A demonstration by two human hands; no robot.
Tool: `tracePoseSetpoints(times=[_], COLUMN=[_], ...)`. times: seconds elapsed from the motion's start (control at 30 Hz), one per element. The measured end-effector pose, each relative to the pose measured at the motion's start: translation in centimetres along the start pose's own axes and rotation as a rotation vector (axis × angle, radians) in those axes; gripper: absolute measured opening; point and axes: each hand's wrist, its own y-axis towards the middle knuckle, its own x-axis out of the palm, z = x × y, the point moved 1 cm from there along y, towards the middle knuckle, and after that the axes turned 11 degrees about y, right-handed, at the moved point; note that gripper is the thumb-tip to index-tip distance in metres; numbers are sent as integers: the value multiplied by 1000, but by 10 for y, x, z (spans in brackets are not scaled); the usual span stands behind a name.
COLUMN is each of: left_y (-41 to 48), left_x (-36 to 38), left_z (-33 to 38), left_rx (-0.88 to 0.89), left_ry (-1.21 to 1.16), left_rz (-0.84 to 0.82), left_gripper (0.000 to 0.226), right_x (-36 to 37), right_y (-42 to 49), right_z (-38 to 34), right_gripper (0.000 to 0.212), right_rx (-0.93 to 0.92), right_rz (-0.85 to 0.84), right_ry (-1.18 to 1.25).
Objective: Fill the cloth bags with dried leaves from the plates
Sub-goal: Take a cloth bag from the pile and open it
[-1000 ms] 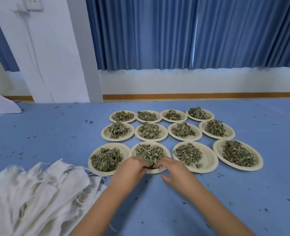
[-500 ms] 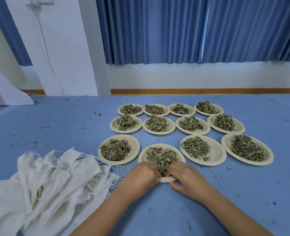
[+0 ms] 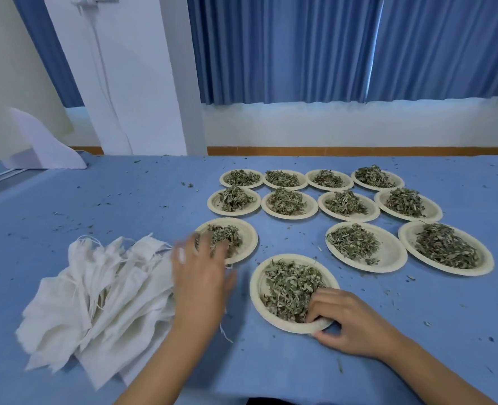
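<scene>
Pulled plate (image 3: 256, 299): sitting near centre on the blue cloth-covered table (image 3: 125, 206), nearer than the rest of the grid. It is round, so no true long axis; it is lying flat with its open face up.

Dried leaves (image 3: 291, 287): lying heaped in it, leaning toward the near right side.

Cloth bags (image 3: 96, 299): lying in a fanned pile at near left. Long axes are running near-left to far-right, and the frayed drawstring ends are pointing toward the far side.

Right hand (image 3: 347, 323): gripping the plate's near right rim, fingers curled over the edge into the leaves, thumb under the rim.

Left hand (image 3: 201, 276): motion-blurred, fingers stretched out and spread, holding nothing, hovering between the bag pile and the near-left plate (image 3: 250, 238).

Versus half a second ago:
- Both hands were then on this plate's near rim; the left one is now off it and swinging toward the bags.
- The plate is now out of the near row, leaving a gap there.

Materials:
- Plates are pale, matte, pressed-fibre looking, with shallow raised rims. Eleven others are standing in three rows.
- Leaves are grey-green, curled and brittle; crumbs are littering the table.
- Bags are off-white, coarse weave, wrinkled.
</scene>
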Motion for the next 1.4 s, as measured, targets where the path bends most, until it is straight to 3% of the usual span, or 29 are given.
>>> tracePoseSetpoints(times=[0.1,0.17,0.27,0.43,0.6,0.73,0.9,1.0,1.07,1.17,1.23,1.33,1.4], left_y=[-2,-5,-10,-21,-31,-38,-39,-36,-32,-21,-15,-15,-18], left_x=[9,18,26,25,24,26,1,-26,-41,-60,-60,-45,-36], left_z=[-37,-54,-69,-56,-26,-9,-1,3,-1,-25,-51,-89,-100], left_rx=[-422,-534,-581,-393,-264,-230,-211,-226,-241,-332,-512,-835,-890], left_ry=[320,318,177,353,323,279,330,256,138,-49,-68,-80,-176], left_rz=[-393,-499,-569,-475,-388,-344,-557,-554,-431,-61,74,-182,-278], left_gripper=[96,103,95,49,45,59,77,52,31,20,23,37,38], right_x=[1,2,4,8,9,8,8,8,8,8,8,8,9], right_y=[0,2,4,8,8,8,8,8,8,8,9,9,8], right_z=[1,1,2,3,2,2,3,4,4,4,3,3,4], right_gripper=[5,6,10,12,13,13,13,13,12,12,12,12,11], right_rx=[0,1,2,-1,-8,-8,-2,3,4,6,4,2,6], right_rz=[12,11,8,7,14,17,12,13,12,14,19,19,22], right_ry=[14,24,30,34,49,59,78,84,82,75,72,70,72])
